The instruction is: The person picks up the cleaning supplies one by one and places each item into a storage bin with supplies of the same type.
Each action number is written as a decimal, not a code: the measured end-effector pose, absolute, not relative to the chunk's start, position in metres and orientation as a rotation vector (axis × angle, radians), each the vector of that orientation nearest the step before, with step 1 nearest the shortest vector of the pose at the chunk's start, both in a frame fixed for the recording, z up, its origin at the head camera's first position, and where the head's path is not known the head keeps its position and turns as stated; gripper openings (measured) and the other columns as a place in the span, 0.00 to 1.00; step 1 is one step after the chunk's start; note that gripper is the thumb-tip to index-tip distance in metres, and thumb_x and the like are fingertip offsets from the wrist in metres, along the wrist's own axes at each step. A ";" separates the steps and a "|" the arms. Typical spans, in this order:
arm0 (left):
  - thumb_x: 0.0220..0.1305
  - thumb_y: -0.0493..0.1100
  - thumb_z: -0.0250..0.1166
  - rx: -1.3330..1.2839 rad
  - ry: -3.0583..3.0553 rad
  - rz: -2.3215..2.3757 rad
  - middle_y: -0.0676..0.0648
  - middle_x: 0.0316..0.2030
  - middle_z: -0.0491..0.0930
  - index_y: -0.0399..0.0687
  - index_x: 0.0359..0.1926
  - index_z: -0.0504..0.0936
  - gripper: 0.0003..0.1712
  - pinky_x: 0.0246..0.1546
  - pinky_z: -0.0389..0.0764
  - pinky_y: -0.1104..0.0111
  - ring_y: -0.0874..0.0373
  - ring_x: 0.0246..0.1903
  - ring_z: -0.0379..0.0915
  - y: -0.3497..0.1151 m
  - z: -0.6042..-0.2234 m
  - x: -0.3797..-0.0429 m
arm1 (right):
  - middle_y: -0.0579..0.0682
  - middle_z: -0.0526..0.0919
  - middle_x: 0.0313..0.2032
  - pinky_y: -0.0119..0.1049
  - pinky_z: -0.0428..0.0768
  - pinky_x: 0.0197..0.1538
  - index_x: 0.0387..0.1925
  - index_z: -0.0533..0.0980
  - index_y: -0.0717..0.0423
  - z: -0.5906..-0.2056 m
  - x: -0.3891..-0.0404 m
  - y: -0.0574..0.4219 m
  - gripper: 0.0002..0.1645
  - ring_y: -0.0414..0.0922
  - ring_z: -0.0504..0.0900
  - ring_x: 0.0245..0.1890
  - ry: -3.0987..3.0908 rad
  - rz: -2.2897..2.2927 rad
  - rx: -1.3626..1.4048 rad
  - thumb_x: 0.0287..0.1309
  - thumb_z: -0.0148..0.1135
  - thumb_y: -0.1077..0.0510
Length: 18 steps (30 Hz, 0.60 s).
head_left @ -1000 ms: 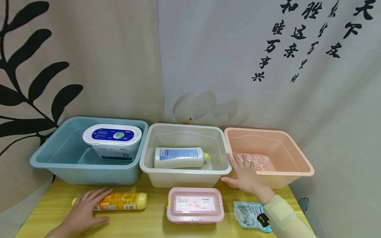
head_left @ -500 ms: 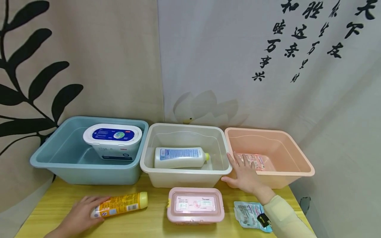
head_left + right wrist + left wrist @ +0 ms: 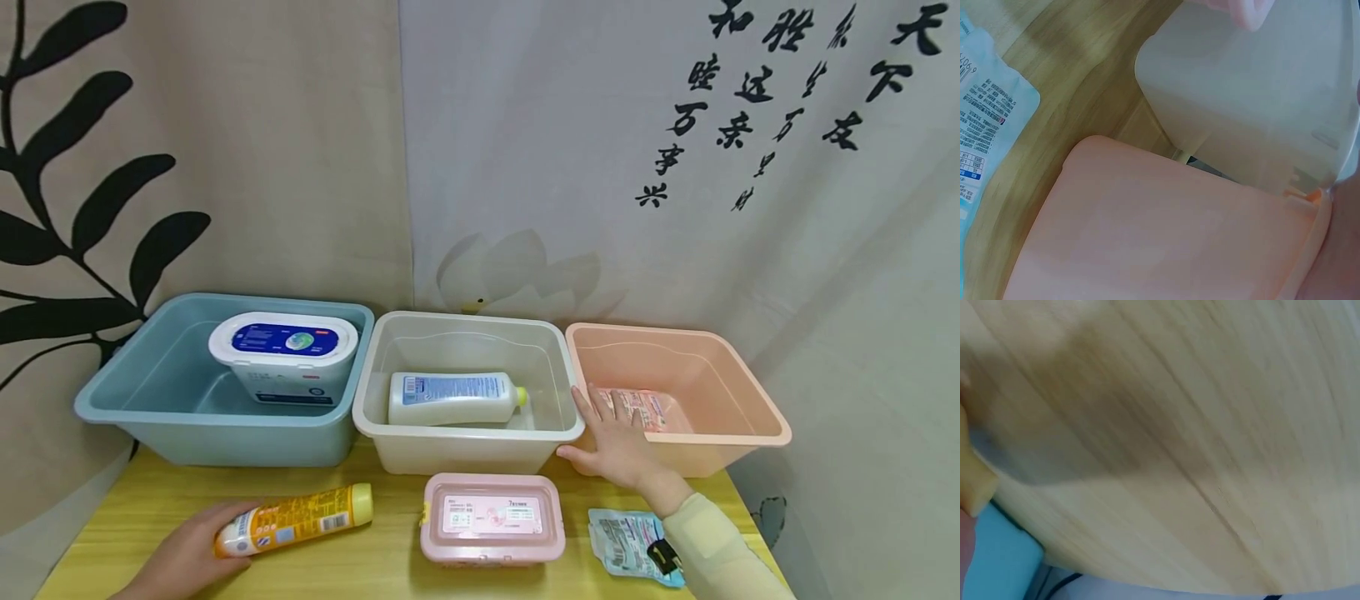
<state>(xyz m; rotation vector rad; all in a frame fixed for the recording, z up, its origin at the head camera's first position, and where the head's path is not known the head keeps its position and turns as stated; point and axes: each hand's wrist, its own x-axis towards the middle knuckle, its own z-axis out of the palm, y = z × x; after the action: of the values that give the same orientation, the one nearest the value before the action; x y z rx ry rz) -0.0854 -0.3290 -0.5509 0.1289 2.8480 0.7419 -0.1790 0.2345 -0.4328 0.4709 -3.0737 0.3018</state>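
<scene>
The left wrist view is blurred, a soft shadow (image 3: 1094, 434) darkening the tabletop (image 3: 1260, 444).

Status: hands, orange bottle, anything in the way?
Left hand holding orange bottle. Right hand spread where white bin meets peach bin. Pink box beyond bottle's cap, apart; possible obstacle rightward.

Left grip (image 3: 191, 548) curled, right grip (image 3: 618, 443) splayed.

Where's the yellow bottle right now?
At lower left in the head view, the yellow bottle is held by the left hand, in front of the blue bin, left of the pink box.
</scene>
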 end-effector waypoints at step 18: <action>0.34 0.65 0.74 -0.053 2.761 0.662 0.37 0.53 0.76 0.52 0.57 0.75 0.46 0.41 0.77 0.50 0.54 0.38 0.71 -0.327 -0.528 -0.079 | 0.61 0.52 0.71 0.75 0.52 0.58 0.72 0.49 0.48 -0.434 -0.177 0.234 0.55 0.72 0.50 0.67 -3.060 0.285 0.470 0.51 0.53 0.27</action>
<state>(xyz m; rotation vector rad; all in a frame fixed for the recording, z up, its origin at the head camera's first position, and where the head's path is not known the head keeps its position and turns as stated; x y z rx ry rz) -0.0790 -0.3267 -0.5279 -0.0525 2.7607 0.6622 -0.1772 0.2337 -0.4338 0.4703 -3.0599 0.2849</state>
